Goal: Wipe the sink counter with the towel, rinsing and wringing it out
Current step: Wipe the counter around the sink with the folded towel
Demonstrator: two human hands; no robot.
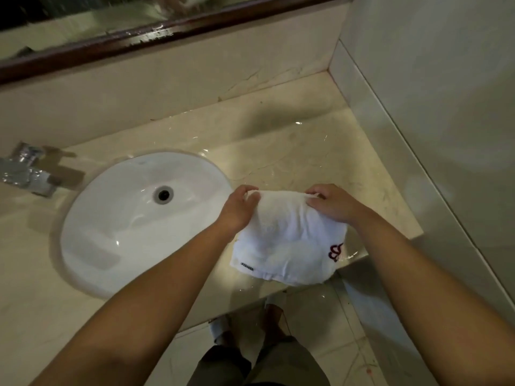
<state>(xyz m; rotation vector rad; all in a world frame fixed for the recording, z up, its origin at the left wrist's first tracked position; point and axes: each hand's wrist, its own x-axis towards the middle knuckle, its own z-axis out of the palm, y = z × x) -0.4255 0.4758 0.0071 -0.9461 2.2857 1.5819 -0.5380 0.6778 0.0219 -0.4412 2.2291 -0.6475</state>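
The white towel [287,240] is held spread by its far edge, one corner pinched in the left hand [239,207] and the other in the right hand [331,203], apparently so it can be laid flat on the wet counter [278,151] beneath both hands, with the sink basin [117,218] just left of the left hand.

Mirror [83,20] with dark wooden frame, upper left. Chrome faucet [26,174] at left edge. Tiled floor [320,316], sandalled feet [250,327], bottom centre.
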